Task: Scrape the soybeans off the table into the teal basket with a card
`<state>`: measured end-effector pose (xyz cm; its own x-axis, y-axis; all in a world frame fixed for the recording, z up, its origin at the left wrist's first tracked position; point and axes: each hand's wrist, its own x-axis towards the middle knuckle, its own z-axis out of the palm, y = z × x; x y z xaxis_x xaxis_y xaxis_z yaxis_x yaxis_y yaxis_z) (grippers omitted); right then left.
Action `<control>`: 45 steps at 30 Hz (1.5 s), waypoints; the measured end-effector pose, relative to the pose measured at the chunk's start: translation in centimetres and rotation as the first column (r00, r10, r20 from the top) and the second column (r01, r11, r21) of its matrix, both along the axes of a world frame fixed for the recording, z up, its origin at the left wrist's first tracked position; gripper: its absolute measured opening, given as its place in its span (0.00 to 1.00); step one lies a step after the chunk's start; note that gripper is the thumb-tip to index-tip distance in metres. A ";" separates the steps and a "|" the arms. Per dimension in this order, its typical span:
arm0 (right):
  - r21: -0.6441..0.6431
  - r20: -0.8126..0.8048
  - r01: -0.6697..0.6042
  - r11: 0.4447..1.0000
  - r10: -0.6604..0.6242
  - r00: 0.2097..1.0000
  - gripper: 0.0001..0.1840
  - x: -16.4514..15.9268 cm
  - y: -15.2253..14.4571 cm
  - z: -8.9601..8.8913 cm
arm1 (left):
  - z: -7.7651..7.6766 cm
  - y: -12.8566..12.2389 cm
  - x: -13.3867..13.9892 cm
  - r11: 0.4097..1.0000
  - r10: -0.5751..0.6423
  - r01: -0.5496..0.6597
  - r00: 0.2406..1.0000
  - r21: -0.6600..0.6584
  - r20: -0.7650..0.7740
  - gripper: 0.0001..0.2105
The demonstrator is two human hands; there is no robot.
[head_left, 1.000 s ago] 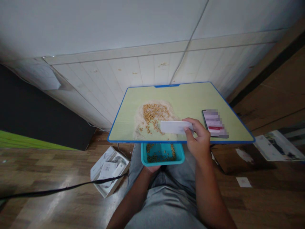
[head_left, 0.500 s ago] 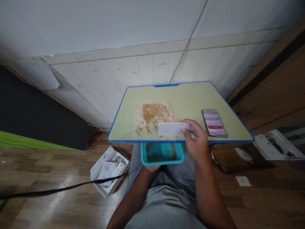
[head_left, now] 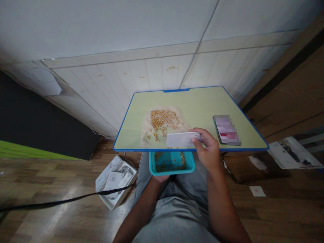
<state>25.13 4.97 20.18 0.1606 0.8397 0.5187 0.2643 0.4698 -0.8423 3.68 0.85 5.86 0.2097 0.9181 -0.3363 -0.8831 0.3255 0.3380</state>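
My right hand (head_left: 208, 146) is closed on one end of a flat white rectangular scraper-like plate (head_left: 180, 139), held low over the front of the table. Just beyond and left of the plate lies a heap of soybeans (head_left: 160, 119) among pale rice-like grains (head_left: 149, 128). Below the table's front edge my left hand (head_left: 161, 178) holds a turquoise plastic tray (head_left: 174, 173) from underneath, most of its fingers hidden. Soybeans lie inside the tray, mostly along its sides.
The small green table (head_left: 199, 101) has a blue rim. On its right side rests a phone (head_left: 227, 130). An open white box (head_left: 115, 184) with papers stands on the floor at left, crossed by a black strap (head_left: 76, 199). A brown carton (head_left: 255, 167) is at right.
The white plate in my right hand has tilted slightly and come a little lower and nearer the table's front edge. The tray and the left hand stay in place.
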 end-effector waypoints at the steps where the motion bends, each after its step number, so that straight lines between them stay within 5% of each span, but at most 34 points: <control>1: -0.001 -0.001 -0.003 1.000 0.003 1.000 0.11 0.0 0.0 0.0 | -0.2 0.0 -0.1 1.000 0.014 -0.014 1.000 -0.011 0.006 0.31; 10: -0.003 -0.015 -0.002 1.000 0.002 1.000 0.11 -0.2 -0.3 -0.5 | 0.7 0.1 0.1 0.997 0.029 -0.028 0.999 -0.072 0.013 0.35; 19: 0.050 -0.040 0.215 0.975 -0.213 0.976 0.13 -0.7 -0.1 -0.7 | 0.3 -0.4 0.0 0.983 0.038 -0.038 0.999 -0.181 -0.002 0.34; 32: 0.029 -0.052 0.112 0.993 -0.110 0.993 0.13 -1.0 0.2 -1.4 | -0.8 0.0 -0.4 0.998 0.045 -0.039 0.989 -0.043 0.138 0.33; 45: -0.037 -0.119 0.044 0.998 -0.048 0.992 0.12 -1.0 0.1 -1.6 | 1.2 0.0 0.1 0.995 0.076 -0.071 0.994 -0.070 0.078 0.33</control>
<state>24.11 5.04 18.57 0.2586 0.8472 0.4640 0.1806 0.4295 -0.8848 3.82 0.90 7.02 0.1715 0.9080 -0.3822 -0.9289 0.2783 0.2444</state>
